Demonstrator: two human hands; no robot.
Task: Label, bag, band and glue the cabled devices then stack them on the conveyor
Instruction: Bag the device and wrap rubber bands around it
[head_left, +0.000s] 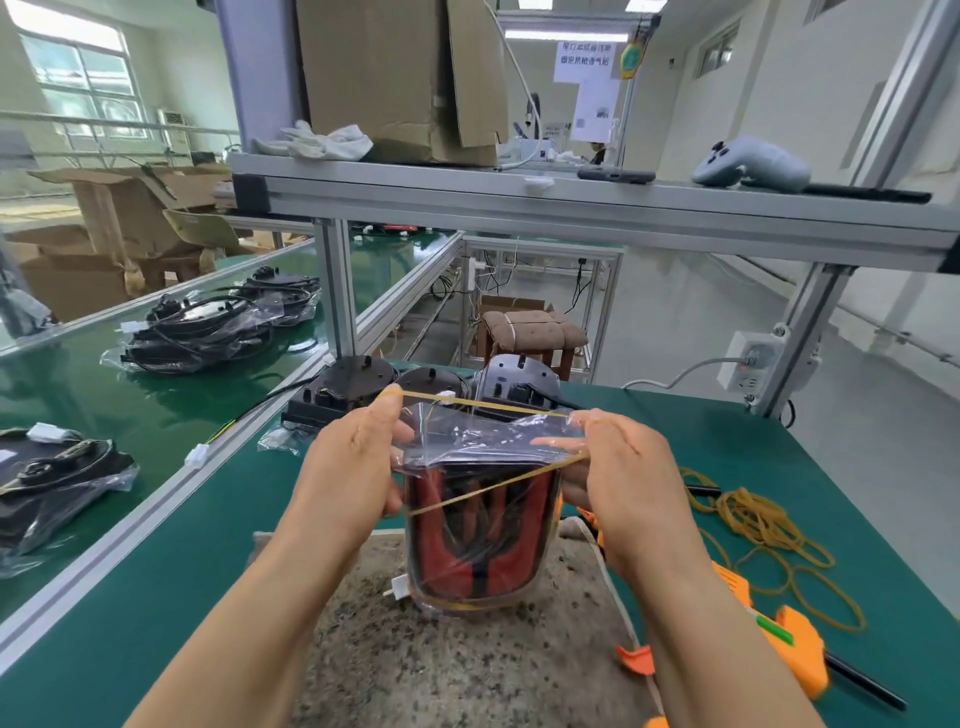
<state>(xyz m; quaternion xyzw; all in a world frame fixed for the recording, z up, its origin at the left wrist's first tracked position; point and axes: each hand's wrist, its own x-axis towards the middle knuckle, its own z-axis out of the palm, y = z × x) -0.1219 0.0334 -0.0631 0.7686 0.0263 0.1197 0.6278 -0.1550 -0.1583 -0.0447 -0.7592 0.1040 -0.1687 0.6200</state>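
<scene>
A red and black cabled device (478, 540) in a clear plastic bag stands upright on a speckled stone slab (457, 660). My left hand (353, 462) and my right hand (623, 467) hold the bag's top from either side. Both hands stretch a yellow rubber band (483, 404) wide over the bag's folded top, and one strand crosses the bag's front. Several unbagged black devices (358, 387) wait behind it. Bagged devices (208, 327) lie in piles on the green conveyor (78, 395) at the left.
A heap of yellow rubber bands (753, 525) and an orange glue gun (779, 639) lie on the green table at my right. An aluminium shelf frame (571, 202) with a cardboard box, gloves and a grey controller crosses overhead. A padded stool stands beyond the table.
</scene>
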